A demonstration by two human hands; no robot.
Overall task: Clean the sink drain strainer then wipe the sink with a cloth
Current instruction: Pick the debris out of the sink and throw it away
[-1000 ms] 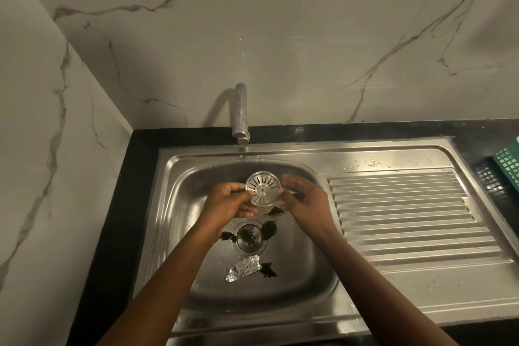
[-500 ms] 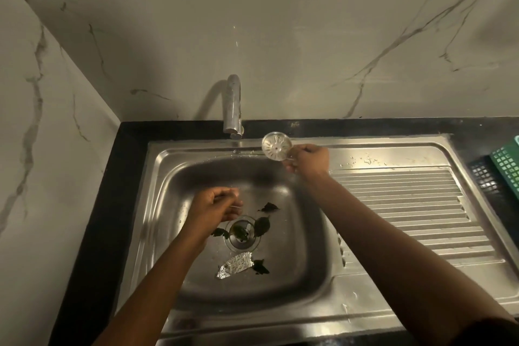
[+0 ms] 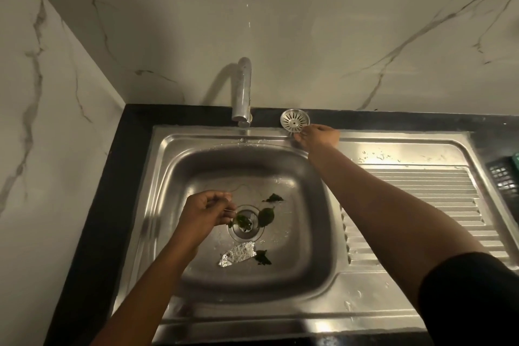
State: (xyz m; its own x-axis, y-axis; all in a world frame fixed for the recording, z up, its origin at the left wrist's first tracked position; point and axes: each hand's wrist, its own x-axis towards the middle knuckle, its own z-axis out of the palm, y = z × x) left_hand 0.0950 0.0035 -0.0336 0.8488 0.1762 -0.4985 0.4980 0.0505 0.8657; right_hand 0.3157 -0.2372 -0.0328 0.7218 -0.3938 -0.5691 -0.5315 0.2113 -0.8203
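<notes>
The near rim of the steel sink [image 3: 252,314] runs flat across the bottom; beyond it the basin drops away with rounded corners; a dark sleeve [image 3: 471,289] covers the right upper arm at the near right. On the basin floor lies a crumpled scrap of foil [image 3: 237,254], a dark leaf scrap [image 3: 262,257] touching its right end. Just past them is the open drain [image 3: 246,226], green bits sitting in it and more leaf pieces on its right and far right. The left hand [image 3: 202,211] hangs over the floor just left of the drain, fingers curled, pinching a thin strand [image 3: 229,209]. To the right the ribbed draining board [image 3: 421,199] spreads under the right forearm, water drops on its far flat part; a green basket [image 3: 505,180] sits at its right edge. The right hand [image 3: 318,136] reaches to the far rim; its fingertips are at the near edge of the strainer [image 3: 295,120], and I cannot tell whether they grip it or only touch it. The strainer sits on the black counter [image 3: 134,132] strip behind the sink, just right of the tap [image 3: 243,90]; marble walls [image 3: 309,22] close in the far and left sides.
</notes>
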